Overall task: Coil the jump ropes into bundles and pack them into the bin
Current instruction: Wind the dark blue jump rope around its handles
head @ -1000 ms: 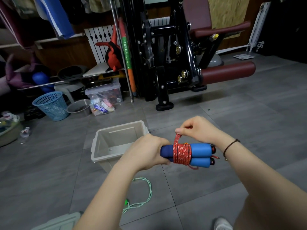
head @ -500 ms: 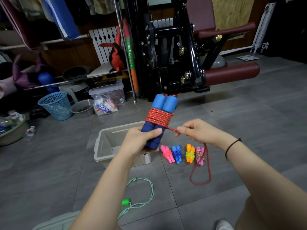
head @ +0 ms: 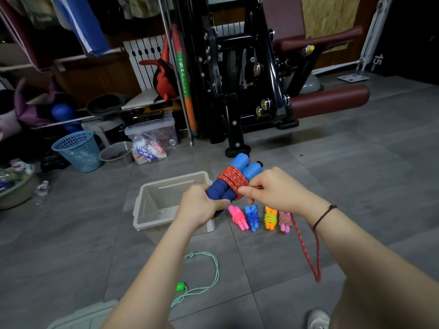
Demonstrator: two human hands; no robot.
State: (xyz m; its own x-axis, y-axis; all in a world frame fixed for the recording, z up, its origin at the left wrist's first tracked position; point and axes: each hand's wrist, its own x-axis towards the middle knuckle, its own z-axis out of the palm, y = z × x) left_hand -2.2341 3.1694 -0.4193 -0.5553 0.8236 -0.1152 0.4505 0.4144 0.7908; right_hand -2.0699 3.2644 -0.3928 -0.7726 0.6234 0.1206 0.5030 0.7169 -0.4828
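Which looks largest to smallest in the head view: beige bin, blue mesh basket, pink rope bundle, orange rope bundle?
Beige bin
blue mesh basket, though farther away
pink rope bundle and orange rope bundle look alike

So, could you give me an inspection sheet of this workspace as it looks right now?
Surface: grey tiled floor.
Job's things: beige bin, no ropes seen inside; red rope part-wound round blue handles, a loop hanging; pink bundle, blue bundle, orange bundle, striped bundle beside the bin; green rope loose on the floor.
Clutter: blue basket, clear box, grey bowl.
Hands: left hand grips the blue handles; right hand pinches the red rope.
Cables: nothing seen.
Surroundings: gym machine, radiator, hanging clothes.
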